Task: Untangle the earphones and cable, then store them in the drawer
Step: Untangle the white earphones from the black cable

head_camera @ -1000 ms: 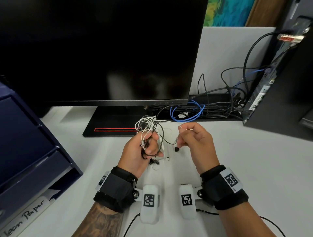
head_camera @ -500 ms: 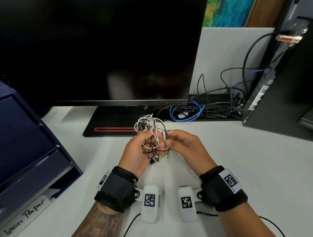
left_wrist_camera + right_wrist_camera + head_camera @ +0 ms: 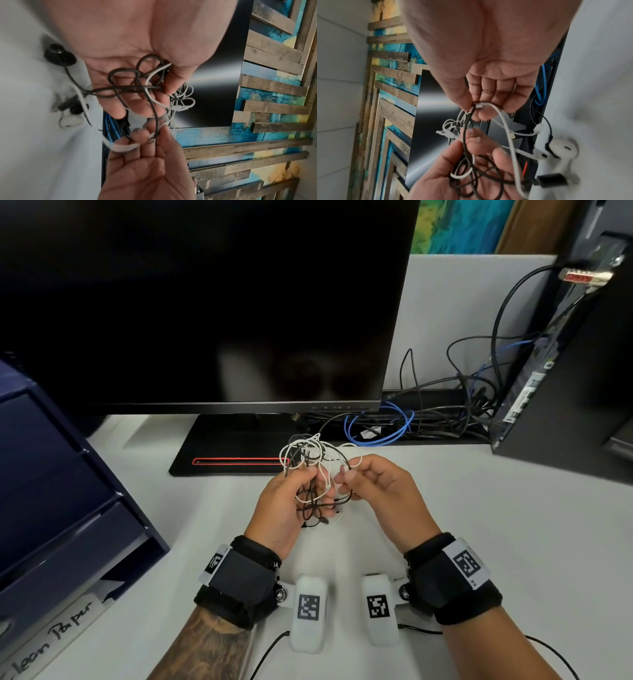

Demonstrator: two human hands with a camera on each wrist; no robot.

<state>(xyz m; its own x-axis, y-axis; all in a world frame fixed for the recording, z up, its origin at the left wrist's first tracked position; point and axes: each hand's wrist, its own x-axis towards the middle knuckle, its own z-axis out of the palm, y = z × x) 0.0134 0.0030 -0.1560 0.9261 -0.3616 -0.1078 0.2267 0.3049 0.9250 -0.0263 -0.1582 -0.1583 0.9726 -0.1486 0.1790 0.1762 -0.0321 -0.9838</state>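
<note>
Head view, centre of frame: the left hand [image 3: 291,501] grips the tangle [image 3: 313,474] of white earphones and dark cable above the table [image 3: 513,525]; right hand [image 3: 380,491] fingers [image 3: 488,115] pinch one strand. Best to draw that strand out slowly, keeping loops slack so knots don't tighten.

Monitor [image 3: 205,302] fills the frame's upper left; drawers [image 3: 51,474] at left edge; computer [image 3: 582,388] at right. Both hands [image 3: 284,505] [image 3: 383,494] hold the tangle [image 3: 315,474] at centre, above the desk [image 3: 513,542].
</note>
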